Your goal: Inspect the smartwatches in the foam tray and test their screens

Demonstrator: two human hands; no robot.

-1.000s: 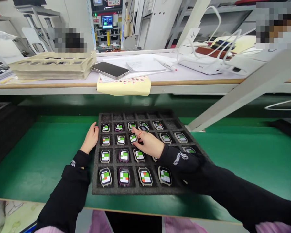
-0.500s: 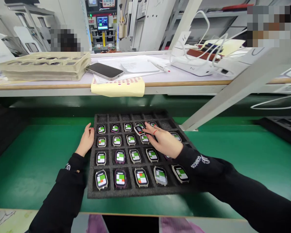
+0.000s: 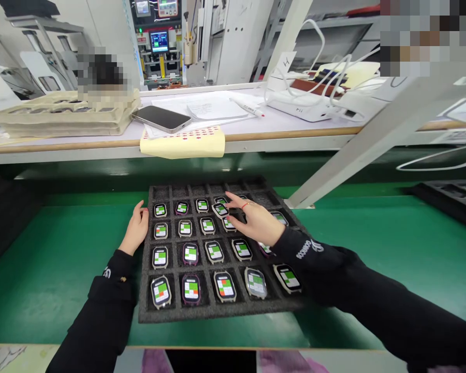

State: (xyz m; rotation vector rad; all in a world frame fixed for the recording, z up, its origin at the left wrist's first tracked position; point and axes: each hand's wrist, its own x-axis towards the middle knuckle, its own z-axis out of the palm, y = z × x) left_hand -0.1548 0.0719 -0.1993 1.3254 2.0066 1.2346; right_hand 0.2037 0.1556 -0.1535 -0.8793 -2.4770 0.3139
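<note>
A black foam tray (image 3: pixel 178 315) with square pockets lies on the green bench, holding several smartwatch bodies without straps. Their lit screens show white and green blocks, some with orange, like this watch in the front row (image 3: pixel 225 286). My right hand (image 3: pixel 254 220) is over the back right part of the tray, with thumb and fingers closed on a smartwatch (image 3: pixel 220 210) raised above the pockets, its screen lit. Part of the tray's right side is hidden under this hand and sleeve. At the tray's left edge, my left hand (image 3: pixel 135 228) rests with its fingers together, curled against the side.
Above the bench runs a shelf with a phone (image 3: pixel 163 119), papers, a marker (image 3: pixel 247 108), a cream tray stack (image 3: pixel 62 122) and a white cabled box (image 3: pixel 299 106). A slanted white post (image 3: pixel 334 160) meets the bench right of the tray. Dark trays (image 3: pixel 450 204) lie far right.
The smartwatch in my right hand has tilted, and its screen has gone from mostly dark with red to white and green. My left hand stays at the tray edge. The view has shifted slightly.
</note>
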